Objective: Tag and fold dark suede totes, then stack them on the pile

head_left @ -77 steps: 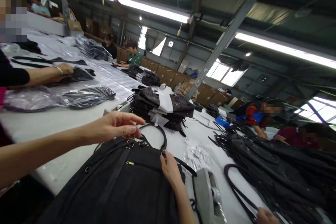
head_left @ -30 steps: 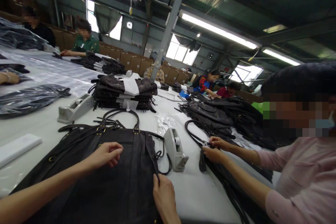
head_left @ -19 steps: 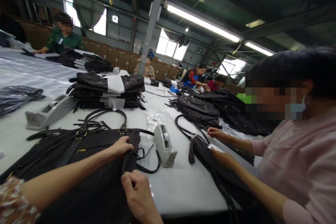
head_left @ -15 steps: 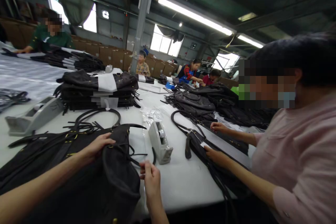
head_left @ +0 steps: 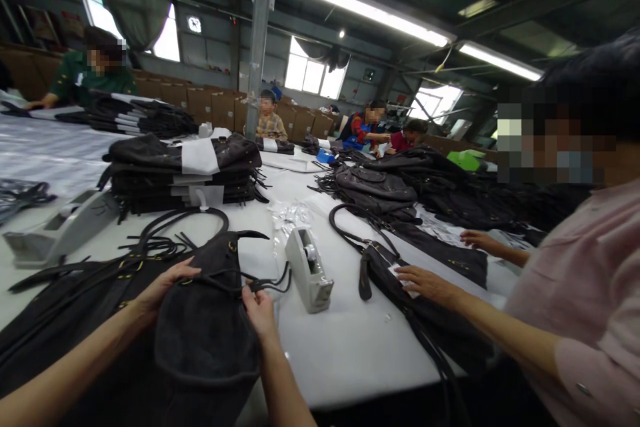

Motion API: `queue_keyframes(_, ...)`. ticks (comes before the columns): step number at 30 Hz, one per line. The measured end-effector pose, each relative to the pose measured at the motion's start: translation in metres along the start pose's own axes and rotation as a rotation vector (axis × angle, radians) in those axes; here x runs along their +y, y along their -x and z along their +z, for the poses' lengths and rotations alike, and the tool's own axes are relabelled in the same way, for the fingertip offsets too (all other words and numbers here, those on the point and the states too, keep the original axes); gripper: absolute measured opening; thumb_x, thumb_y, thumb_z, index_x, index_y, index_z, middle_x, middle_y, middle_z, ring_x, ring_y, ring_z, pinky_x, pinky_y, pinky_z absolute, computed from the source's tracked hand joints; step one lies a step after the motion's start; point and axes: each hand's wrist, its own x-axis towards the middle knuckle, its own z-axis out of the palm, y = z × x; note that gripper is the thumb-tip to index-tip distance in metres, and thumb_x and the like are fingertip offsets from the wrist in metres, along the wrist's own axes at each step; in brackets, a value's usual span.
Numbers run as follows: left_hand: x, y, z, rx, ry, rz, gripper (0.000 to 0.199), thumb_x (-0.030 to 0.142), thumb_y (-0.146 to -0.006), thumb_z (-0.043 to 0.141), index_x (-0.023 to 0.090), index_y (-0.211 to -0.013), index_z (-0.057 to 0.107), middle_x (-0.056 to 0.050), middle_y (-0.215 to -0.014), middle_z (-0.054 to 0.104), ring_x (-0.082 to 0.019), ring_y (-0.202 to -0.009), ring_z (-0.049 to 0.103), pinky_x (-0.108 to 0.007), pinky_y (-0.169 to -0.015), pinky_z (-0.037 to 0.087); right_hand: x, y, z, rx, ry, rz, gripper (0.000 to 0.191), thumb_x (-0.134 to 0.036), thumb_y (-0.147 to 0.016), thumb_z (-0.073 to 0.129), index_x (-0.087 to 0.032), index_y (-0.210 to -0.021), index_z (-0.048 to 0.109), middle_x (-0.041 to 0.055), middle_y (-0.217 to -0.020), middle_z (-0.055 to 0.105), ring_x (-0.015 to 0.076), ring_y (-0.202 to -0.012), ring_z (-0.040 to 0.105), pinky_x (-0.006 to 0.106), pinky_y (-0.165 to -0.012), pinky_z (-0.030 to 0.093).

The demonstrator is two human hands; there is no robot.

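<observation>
A large dark bag (head_left: 205, 340) with brass-coloured fittings and thin cords lies across the near left of the white table (head_left: 345, 360). My left hand (head_left: 173, 283) rests on its upper part, fingers on the fabric near a folded flap; whether they grip it I cannot tell. At the bag's right edge my right hand (head_left: 259, 303) has its fingers closed on the dark cords (head_left: 265, 282). The bag's looped handles (head_left: 185, 213) lie behind my left hand. A grey tape dispenser (head_left: 309, 273) stands just right of the bag.
Stacked dark bags (head_left: 180, 170) with white bands stand beyond, beside a second tape dispenser (head_left: 60, 230) at left. On the right, a person in pink (head_left: 585, 267) handles another dark bag (head_left: 400, 280). More bags (head_left: 375, 187) are piled behind it.
My right hand has moved left and up against the bag's edge, onto the cords. My left hand has shifted slightly left. The flap now lies further left. The neighbour's far hand has moved right.
</observation>
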Motion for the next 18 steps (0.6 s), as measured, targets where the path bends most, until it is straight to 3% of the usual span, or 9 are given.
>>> queue_keyframes(2, -0.009, -0.007, -0.002, -0.025, -0.038, -0.006, 0.06, 0.023, -0.061, 0.071, 0.017, -0.119, 0.057, -0.009, -0.098, 0.071, -0.027, -0.079, 0.069, -0.037, -0.071, 0.056, 0.0, 0.0, -0.005, 0.099, 0.123, -0.071, 0.037, -0.051, -0.079, 0.054, -0.019, -0.063, 0.064, 0.0017, -0.061, 0.064, 0.016, -0.058, 0.056, 0.025, -0.054, 0.043)
queue_keyframes(7, -0.043, -0.025, 0.001, 0.109, -0.197, 0.041, 0.047, 0.015, -0.059, 0.067, 0.016, -0.105, 0.058, -0.002, -0.072, 0.069, -0.019, -0.058, 0.065, -0.026, -0.053, 0.051, 0.003, -0.001, -0.033, 0.453, 0.499, -0.105, 0.036, -0.036, -0.086, 0.047, -0.017, -0.06, 0.062, 0.0098, -0.063, 0.066, 0.0191, -0.058, 0.058, 0.027, -0.056, 0.041)
queue_keyframes(10, -0.054, -0.028, 0.009, 0.145, -0.217, 0.077, 0.048, 0.015, -0.06, 0.065, 0.017, -0.107, 0.056, 0.0, -0.074, 0.07, -0.017, -0.061, 0.065, -0.025, -0.055, 0.051, -0.002, 0.007, -0.049, 0.429, 0.693, -0.107, 0.033, -0.031, -0.087, 0.046, -0.015, -0.065, 0.066, 0.0166, -0.072, 0.069, 0.0233, -0.067, 0.063, 0.03, -0.061, 0.042)
queue_keyframes(12, -0.055, -0.025, 0.016, 0.177, -0.221, 0.118, 0.051, 0.015, -0.061, 0.065, 0.019, -0.111, 0.054, 0.0, -0.079, 0.071, -0.018, -0.066, 0.066, -0.025, -0.058, 0.052, -0.015, 0.014, -0.057, 0.393, 0.735, -0.087, 0.041, -0.041, -0.088, 0.047, -0.015, -0.061, 0.065, 0.0178, -0.07, 0.068, 0.0244, -0.066, 0.064, 0.031, -0.062, 0.042)
queue_keyframes(15, -0.05, -0.02, 0.026, 0.158, -0.219, 0.173, 0.057, 0.017, -0.063, 0.066, 0.019, -0.119, 0.053, -0.003, -0.089, 0.072, -0.021, -0.075, 0.068, -0.028, -0.065, 0.054, -0.04, 0.014, -0.06, 0.41, 0.465, -0.055, 0.057, -0.058, -0.089, 0.037, -0.015, -0.068, 0.067, 0.013, -0.064, 0.067, 0.0209, -0.058, 0.062, 0.03, -0.06, 0.045)
queue_keyframes(18, -0.048, -0.019, 0.037, 0.116, -0.224, 0.212, 0.062, 0.022, -0.065, 0.067, 0.016, -0.125, 0.051, -0.005, -0.09, 0.072, -0.024, -0.082, 0.068, -0.03, -0.07, 0.055, -0.05, -0.006, -0.044, 0.317, -0.051, -0.079, 0.065, -0.065, -0.09, 0.028, -0.013, -0.104, 0.065, 0.0131, -0.092, 0.07, 0.0198, -0.077, 0.066, 0.029, -0.069, 0.051)
